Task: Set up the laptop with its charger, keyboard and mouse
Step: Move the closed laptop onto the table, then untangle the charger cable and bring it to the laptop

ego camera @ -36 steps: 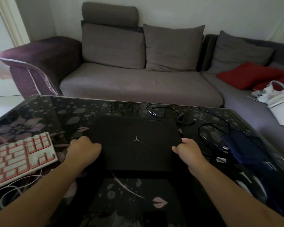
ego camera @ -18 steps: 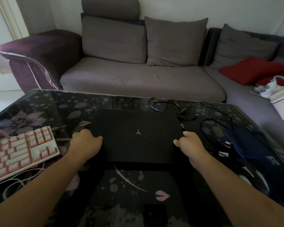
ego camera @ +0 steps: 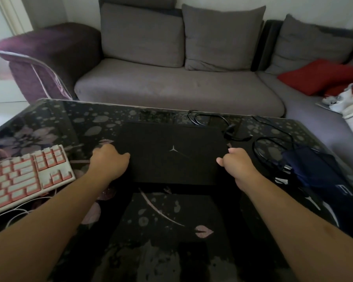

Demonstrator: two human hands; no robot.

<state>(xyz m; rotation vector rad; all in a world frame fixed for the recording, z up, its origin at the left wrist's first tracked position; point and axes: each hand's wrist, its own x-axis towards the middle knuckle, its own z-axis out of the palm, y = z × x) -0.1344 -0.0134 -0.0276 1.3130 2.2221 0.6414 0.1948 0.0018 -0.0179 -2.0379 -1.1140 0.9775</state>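
Far left we see a keyboard [ego camera: 22,178], white blocky keycaps over a pink base, angled on the glossy black floral desk [ego camera: 49,127], with thin pale cords tangled beneath its near edge. Bare glass lies between it and our left hand [ego camera: 110,161], which curls over the left edge of the laptop [ego camera: 171,155], thumb on the lid. The laptop is closed, a matte black slab with a small three-pointed logo, flat at desk centre; open dark glass sits in front of it toward us. Our right hand [ego camera: 238,165] curls at the laptop's right edge, thumb and fingers pinching the lid side. Right of that, thin black charger cable [ego camera: 273,139] loops loosely, touching a dark blue fabric pouch [ego camera: 318,174] near the desk's right edge. Behind stands a grey upholstered sofa [ego camera: 179,90].
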